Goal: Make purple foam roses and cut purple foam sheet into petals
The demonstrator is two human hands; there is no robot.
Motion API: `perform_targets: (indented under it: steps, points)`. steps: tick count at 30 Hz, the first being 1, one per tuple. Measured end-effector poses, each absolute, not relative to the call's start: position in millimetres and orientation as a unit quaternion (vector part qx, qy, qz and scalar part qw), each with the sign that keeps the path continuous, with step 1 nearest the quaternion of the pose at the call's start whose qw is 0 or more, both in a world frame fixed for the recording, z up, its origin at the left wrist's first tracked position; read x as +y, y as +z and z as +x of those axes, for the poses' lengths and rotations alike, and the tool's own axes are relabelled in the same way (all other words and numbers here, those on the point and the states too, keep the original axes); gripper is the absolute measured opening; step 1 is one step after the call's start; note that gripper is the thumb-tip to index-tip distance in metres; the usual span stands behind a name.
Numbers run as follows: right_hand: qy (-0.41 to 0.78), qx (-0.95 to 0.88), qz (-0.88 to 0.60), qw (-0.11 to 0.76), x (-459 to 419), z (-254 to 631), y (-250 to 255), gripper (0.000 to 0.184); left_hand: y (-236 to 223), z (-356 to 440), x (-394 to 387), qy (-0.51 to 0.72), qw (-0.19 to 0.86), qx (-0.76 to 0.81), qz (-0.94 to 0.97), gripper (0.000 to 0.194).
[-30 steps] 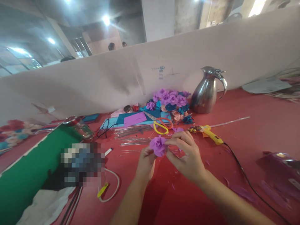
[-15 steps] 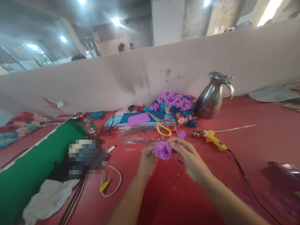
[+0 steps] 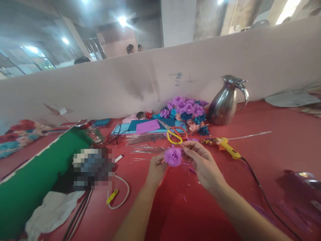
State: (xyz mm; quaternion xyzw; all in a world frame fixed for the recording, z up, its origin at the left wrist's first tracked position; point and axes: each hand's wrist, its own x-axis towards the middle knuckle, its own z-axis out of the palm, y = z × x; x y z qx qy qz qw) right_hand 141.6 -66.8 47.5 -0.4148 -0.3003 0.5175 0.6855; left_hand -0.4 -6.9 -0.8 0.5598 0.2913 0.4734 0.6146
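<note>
Flower (image 3: 173, 157) over red table (image 3: 273, 147), partition (image 3: 107, 83) beyond

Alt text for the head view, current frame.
A person's left hand holds a purple paper flower above a red table, the right hand close beside it. Behind lie scissors and a heap of paper flowers; to the right are a yellow glue gun and a metal jug.

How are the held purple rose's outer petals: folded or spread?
Spread: on the purple paper rose, the outer petals flare around a curled centre.
</note>
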Motion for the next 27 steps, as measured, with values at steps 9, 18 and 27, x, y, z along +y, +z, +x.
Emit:
perform_targets:
  steps: [9,18,27]
  points:
    - [0.434,-0.492,-0.496,0.569,-58.3,129.5,24.1,0.021,16.6,9.1,-17.4,0.513,0.762,0.278,0.281,0.016]
    - [0.381,-0.545,-0.520,0.536,-60.5,123.4,16.7,0.015,14.9,8.3,-17.0,0.475,0.801,0.293,0.217,0.012]
    - [0.343,-0.553,-0.556,0.517,-65.0,120.8,19.8,0.014,21.7,3.7,-14.6,0.470,0.798,0.297,0.233,0.016]
